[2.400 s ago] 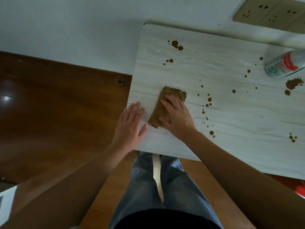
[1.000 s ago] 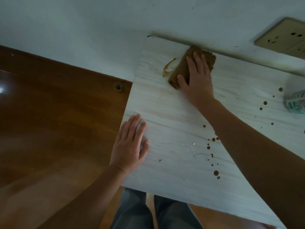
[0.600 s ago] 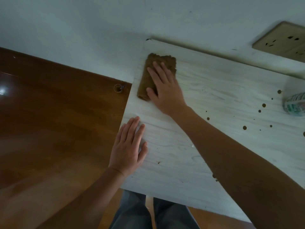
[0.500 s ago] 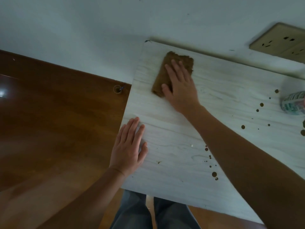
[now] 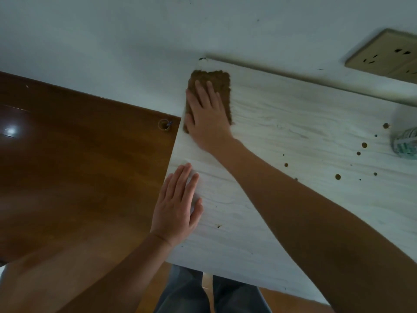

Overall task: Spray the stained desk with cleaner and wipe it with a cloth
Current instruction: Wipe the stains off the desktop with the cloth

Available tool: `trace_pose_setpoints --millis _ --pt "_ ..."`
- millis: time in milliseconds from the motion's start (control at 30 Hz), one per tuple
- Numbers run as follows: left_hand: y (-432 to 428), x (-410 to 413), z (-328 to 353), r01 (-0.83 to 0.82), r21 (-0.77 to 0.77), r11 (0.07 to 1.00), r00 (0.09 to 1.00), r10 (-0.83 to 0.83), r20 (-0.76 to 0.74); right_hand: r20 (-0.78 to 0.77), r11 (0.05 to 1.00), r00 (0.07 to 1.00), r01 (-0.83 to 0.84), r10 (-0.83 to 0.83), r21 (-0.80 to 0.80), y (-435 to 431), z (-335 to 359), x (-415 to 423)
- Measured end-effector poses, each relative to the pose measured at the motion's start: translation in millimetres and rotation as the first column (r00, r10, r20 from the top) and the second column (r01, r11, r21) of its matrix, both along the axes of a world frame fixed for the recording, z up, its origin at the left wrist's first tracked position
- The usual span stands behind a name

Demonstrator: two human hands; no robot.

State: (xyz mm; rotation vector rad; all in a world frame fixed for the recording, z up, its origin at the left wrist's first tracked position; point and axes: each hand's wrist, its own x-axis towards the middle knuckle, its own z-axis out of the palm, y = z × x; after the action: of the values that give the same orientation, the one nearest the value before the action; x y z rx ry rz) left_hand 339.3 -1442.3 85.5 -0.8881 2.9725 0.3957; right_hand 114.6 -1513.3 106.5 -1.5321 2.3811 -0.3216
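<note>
The brown cloth [image 5: 208, 86] lies at the table's [image 5: 282, 123] upper-left corner under the flat, straight-fingered right hand [image 5: 208, 114], the left hand [image 5: 177, 206] rests open-palmed lower on the left edge, brown stains [image 5: 337, 176] and a spray can [image 5: 406, 143] at the frame's right.

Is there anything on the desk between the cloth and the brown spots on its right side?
Nothing visible does. The cloth lies flat under the right hand, and only bare desk surface shows from it to the nearest spots. The spray can stands beyond them, at the view's right edge.
</note>
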Motion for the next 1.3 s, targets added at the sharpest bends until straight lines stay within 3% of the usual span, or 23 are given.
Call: trace_pose_setpoints --millis 133,300,500,667,800,1100,1167,1300 --pt "0.3 -1.2 0.0 -0.002 -0.002 1.0 1.0 0.002 -0.009 0.017 0.999 0.999 -0.04 0.04 -0.027 11.3 -1.8 -20.2" --pt "0.1 -0.5 0.6 -0.007 -0.001 1.0 1.0 0.007 -0.019 -0.023 0.987 0.986 0.163 -0.163 -0.018 55.5 -1.1 -84.8" --pt "-0.5 -0.8 0.2 -0.004 -0.009 1.0 0.999 0.004 -0.052 -0.018 0.97 0.97 0.241 -0.241 0.001 45.5 1.1 -84.4" --pt "-0.2 -0.3 1.8 -0.005 -0.011 1.0 0.999 0.004 -0.037 -0.036 0.999 0.999 0.025 -0.026 -0.03 -3.8 -0.8 -36.1" --pt "-0.3 -0.8 3.7 -0.004 -0.009 1.0 0.999 0.004 -0.039 0.003 0.997 1.0 -0.022 0.022 -0.078 9.1 -2.4 -42.5" --pt "-0.2 -0.8 2.1 -0.014 -0.007 1.0 0.998 0.014 -0.057 -0.026 0.976 0.976 0.213 -0.214 -0.043 49.0 -6.8 -76.3" --pt "-0.1 -0.7 2.2 -0.013 -0.01 1.0 0.998 0.013 -0.062 -0.035 0.984 0.984 0.173 -0.175 -0.046 31.3 -5.1 -62.3" --pt "0.7 -0.7 2.1 -0.009 -0.02 1.0 0.999 0.008 -0.052 -0.117 0.994 0.988 -0.108 0.105 -0.016 1.1 -2.9 -23.1"
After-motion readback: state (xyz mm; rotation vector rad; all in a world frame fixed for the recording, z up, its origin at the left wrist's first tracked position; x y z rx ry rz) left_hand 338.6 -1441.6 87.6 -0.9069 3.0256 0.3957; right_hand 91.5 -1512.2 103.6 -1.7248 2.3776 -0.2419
